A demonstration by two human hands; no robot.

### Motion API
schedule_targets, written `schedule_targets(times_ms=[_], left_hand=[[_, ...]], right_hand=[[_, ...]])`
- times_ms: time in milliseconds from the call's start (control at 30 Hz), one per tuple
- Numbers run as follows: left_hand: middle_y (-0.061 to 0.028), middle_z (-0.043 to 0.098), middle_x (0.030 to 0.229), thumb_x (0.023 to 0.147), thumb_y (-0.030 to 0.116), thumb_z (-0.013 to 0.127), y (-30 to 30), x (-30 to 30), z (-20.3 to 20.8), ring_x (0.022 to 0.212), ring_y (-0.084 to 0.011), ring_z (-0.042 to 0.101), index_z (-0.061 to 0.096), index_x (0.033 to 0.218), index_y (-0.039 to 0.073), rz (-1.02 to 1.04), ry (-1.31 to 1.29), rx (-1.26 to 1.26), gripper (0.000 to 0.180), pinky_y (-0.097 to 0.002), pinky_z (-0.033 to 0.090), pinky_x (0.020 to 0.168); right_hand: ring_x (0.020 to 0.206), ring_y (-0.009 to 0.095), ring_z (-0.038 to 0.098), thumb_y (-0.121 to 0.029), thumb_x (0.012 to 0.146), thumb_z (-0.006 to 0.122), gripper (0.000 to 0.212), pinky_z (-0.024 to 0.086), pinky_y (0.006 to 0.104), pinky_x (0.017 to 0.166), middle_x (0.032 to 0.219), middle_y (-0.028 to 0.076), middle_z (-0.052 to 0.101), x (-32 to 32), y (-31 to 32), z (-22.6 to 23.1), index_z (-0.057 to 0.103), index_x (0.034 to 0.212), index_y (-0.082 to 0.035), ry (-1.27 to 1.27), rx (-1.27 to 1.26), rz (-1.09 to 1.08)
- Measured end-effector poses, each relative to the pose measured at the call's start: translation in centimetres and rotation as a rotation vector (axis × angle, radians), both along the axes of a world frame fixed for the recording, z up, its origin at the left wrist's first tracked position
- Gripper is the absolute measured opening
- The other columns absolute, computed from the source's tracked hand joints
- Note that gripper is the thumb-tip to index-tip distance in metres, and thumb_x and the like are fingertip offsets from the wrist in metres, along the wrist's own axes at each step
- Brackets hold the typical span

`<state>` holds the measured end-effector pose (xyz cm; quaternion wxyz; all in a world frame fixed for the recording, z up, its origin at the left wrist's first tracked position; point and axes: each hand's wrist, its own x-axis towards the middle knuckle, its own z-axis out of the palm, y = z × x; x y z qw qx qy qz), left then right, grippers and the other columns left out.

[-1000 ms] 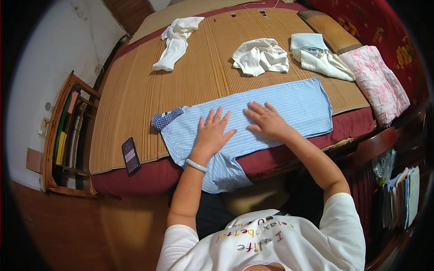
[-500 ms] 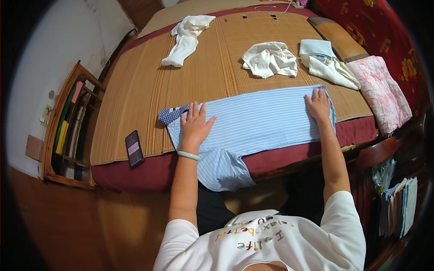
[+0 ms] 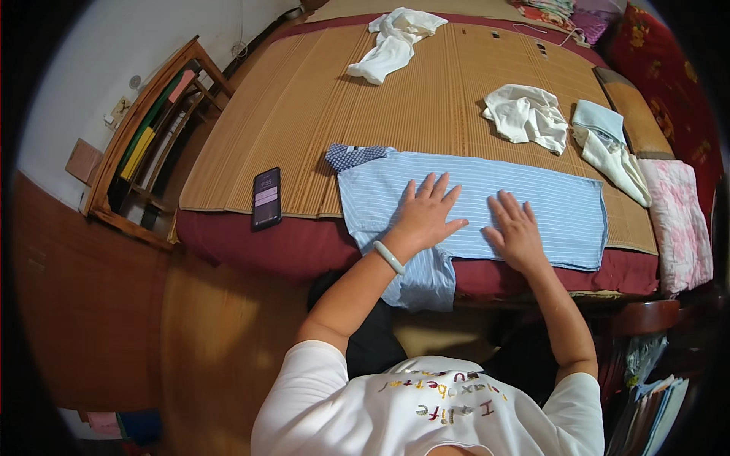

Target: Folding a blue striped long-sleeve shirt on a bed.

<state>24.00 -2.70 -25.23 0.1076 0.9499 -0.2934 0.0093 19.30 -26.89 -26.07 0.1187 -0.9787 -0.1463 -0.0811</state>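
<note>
Likely for even pressure, my left hand (image 3: pixel 427 216) and right hand (image 3: pixel 518 237) spread, empty, over the shirt (image 3: pixel 566 207) along the near bed edge (image 3: pixel 236 245).

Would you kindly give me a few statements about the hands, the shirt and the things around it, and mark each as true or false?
1. The left hand and right hand are open over the blue striped shirt. True.
2. The right arm wears a bangle. False: the pale bangle is on the left arm.
3. A dark phone lies left of the shirt. True.
4. No part of the shirt hangs down. False: a portion hangs over the near edge of the bed.
</note>
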Motion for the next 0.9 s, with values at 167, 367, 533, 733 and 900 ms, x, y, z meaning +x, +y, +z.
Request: schedule_targets(times_ms=[167, 367, 533, 733, 900], left_hand=[[-0.0171, 0.024, 0.162, 0.097, 0.062, 0.043, 3.2, 1.7, -0.2, 0.151, -0.0341, 0.018, 0.033, 0.155, 0.013, 0.191, 0.016, 0.065, 0.076, -0.0559, 0.013, 0.12], [-0.0154, 0.023, 0.163, 0.097, 0.061, 0.043, 8.3, 2.6, -1.0, 0.152, -0.0311, 0.018, 0.031, 0.155, 0.013, 0.294, -0.026, 0.093, 0.076, -0.0529, 0.012, 0.121], [-0.0152, 0.024, 0.163, 0.098, 0.059, 0.043, 10.9, 2.0, -1.6, 0.151, -0.0295, 0.019, 0.032, 0.155, 0.012, 0.344, -0.041, 0.081, 0.074, -0.0522, 0.012, 0.121], [-0.0147, 0.027, 0.162, 0.099, 0.053, 0.045, 11.8, 1.9, -3.2, 0.15, -0.0309, 0.023, 0.036, 0.153, 0.012, 0.304, -0.128, 0.039, 0.069, -0.0503, 0.014, 0.12], [-0.0139, 0.033, 0.159, 0.098, 0.053, 0.048, 12.2, 1.8, -3.7, 0.148, -0.029, 0.029, 0.042, 0.15, 0.014, 0.303, -0.232, -0.016, 0.066, -0.0482, 0.015, 0.12]], right_hand=[[0.145, 0.032, 0.034, -0.042, 0.097, 0.053, 0.061, 0.02, 0.0511, 0.12, 0.154, 0.018, 0.039, 1.2, -6.4, -1.3, 0.045, 0.148, -0.011, 0.012, -0.012, -0.267], [0.146, 0.032, 0.032, -0.046, 0.099, 0.048, 0.06, 0.02, 0.05, 0.119, 0.155, 0.017, 0.039, 0.9, -13.8, -3.5, 0.045, 0.148, -0.012, -0.013, -0.115, -0.479], [0.146, 0.032, 0.032, -0.049, 0.1, 0.045, 0.061, 0.021, 0.0508, 0.119, 0.155, 0.017, 0.04, 0.3, -15.2, -3.4, 0.044, 0.149, -0.012, -0.037, -0.183, -0.591], [0.146, 0.032, 0.032, -0.051, 0.099, 0.044, 0.062, 0.021, 0.0509, 0.119, 0.155, 0.017, 0.04, 0.3, -15.8, -3.6, 0.045, 0.148, -0.012, -0.025, -0.21, -0.652], [0.144, 0.032, 0.035, -0.052, 0.098, 0.045, 0.062, 0.024, 0.0513, 0.117, 0.152, 0.017, 0.043, 0.4, -15.2, -3.7, 0.047, 0.146, -0.012, -0.106, -0.172, -0.626]])
